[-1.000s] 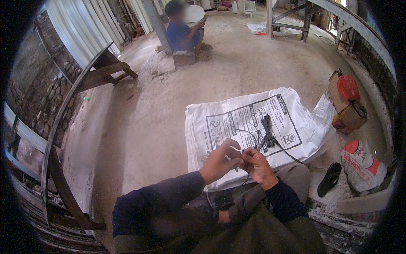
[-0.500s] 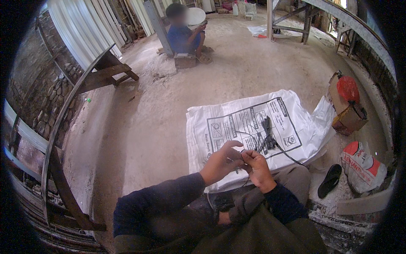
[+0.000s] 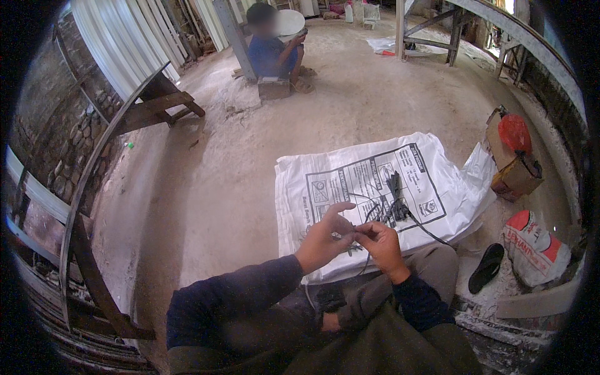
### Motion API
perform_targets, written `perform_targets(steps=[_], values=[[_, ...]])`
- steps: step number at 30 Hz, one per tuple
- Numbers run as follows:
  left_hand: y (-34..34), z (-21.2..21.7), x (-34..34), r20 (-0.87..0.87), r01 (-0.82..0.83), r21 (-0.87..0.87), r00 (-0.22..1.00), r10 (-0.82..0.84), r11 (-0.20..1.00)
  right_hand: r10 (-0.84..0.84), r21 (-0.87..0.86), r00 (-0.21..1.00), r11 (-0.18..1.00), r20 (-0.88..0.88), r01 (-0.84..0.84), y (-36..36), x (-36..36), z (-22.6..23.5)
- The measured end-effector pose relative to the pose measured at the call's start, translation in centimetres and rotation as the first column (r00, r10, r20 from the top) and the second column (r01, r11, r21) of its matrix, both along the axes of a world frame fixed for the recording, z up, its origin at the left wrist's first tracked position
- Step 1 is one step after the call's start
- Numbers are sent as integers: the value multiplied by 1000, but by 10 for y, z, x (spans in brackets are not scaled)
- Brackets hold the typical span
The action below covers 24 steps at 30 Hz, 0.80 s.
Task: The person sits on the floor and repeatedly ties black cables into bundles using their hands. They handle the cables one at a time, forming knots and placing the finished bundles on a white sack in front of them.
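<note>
A large white printed sack [image 3: 290, 181] lies flat on the floor in front of me. On its printed panel rests a bundle of black cable [image 3: 395, 197], one end trailing right toward my knee. My hands meet above the sack's near edge. My right hand [image 3: 383, 247] is closed in a pinch on a thin dark cable, a length of which hangs below the fingers. My left hand [image 3: 325, 244] pinches at the same spot, its thumb against the right fingertips and its index finger raised. The cable's tip is too small and covered to make out.
A black sandal [image 3: 486, 269] and a red-and-white bag [image 3: 536, 247] lie at the right, below a cardboard box [image 3: 515, 181] with a red bundle. Wooden framing [image 3: 94, 275] runs along the left. Farther off, a person in blue [image 3: 272, 56] sits on a low block.
My right hand has turned and its fingers have closed together at the pinch. A dark cable length now shows below it. The left index finger has lifted and straightened slightly.
</note>
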<state>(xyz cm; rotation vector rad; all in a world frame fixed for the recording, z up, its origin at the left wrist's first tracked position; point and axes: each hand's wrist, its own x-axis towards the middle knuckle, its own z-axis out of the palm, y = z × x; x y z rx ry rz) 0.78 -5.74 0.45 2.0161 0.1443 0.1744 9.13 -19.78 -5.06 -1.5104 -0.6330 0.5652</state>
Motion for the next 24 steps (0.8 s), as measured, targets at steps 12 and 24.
perform_targets(steps=[12,24], values=[[-5,7,5,67,-7,65,998,3,998,-28,80,998,997,55,24,1,-8,0],[11,-4,11,119,7,162,993,-26,987,394,443,673,890,-626,-108,-3,3,2]])
